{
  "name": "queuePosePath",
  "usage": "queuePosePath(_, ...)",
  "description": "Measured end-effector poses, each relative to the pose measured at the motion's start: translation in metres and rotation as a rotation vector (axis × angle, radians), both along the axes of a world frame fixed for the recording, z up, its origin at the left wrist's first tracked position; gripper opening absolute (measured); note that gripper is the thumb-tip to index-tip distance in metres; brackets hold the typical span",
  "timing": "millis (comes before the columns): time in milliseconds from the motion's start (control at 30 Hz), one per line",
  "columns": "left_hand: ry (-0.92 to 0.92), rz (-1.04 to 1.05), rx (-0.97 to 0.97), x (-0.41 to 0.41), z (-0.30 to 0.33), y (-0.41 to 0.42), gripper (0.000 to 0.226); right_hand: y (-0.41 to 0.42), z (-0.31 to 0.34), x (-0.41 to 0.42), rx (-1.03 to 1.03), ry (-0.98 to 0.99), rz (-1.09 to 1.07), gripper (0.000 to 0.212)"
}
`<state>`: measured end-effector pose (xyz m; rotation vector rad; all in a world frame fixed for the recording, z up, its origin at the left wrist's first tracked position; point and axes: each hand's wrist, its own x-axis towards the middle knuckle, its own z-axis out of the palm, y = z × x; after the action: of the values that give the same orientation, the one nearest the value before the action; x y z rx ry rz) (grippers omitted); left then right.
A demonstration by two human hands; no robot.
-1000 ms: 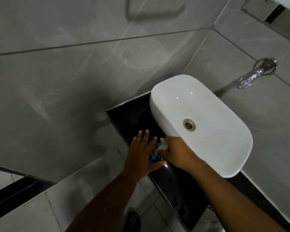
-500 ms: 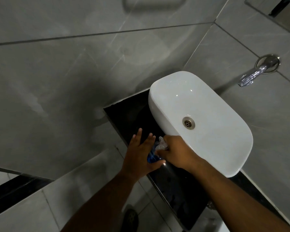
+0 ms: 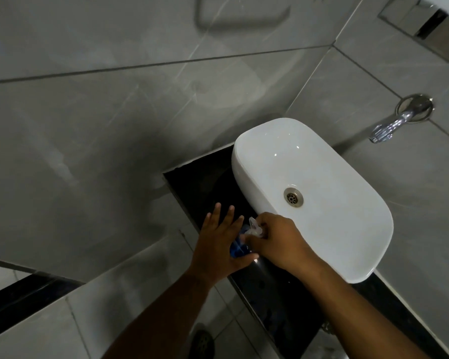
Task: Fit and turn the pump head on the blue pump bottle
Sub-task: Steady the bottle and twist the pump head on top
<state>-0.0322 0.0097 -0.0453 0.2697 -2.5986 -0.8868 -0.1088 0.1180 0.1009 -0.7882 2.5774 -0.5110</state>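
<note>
The blue pump bottle (image 3: 237, 248) stands on the black counter (image 3: 275, 288), just in front of the white basin. Only a small blue patch of it shows between my hands. My left hand (image 3: 219, 244) wraps its side, thumb under it and fingers stretched out flat. My right hand (image 3: 275, 239) is closed over the clear pump head (image 3: 254, 228) on top of the bottle; its nozzle sticks out past my knuckles. The joint between head and bottle neck is hidden.
A white oval basin (image 3: 335, 177) with a metal drain (image 3: 293, 196) fills the counter's right side. A chrome tap (image 3: 389, 126) juts from the grey tiled wall. The counter's front edge drops to a tiled floor with a round drain (image 3: 204, 344).
Both hands stay on the bottle. My left fingers have spread slightly and my right hand has shifted a little on the pump head. The view has drifted slightly.
</note>
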Motion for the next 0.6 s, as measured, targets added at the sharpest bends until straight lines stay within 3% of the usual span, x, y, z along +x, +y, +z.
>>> queuePosePath(133,-0.024,-0.012,-0.012,-0.002,-0.003,-0.001,0.088,-0.005,0.013,0.001,0.031,0.029,0.125,0.007)
queuePosePath(267,-0.034,-0.006,0.005,-0.002,-0.006,0.001,0.089,-0.008,0.022,0.001,0.104,0.002,0.295,0.033)
queuePosePath(600,-0.081,-0.011,0.02,-0.003,-0.006,0.0,0.091,-0.003,0.021,0.001,0.074,0.011,0.301,0.039)
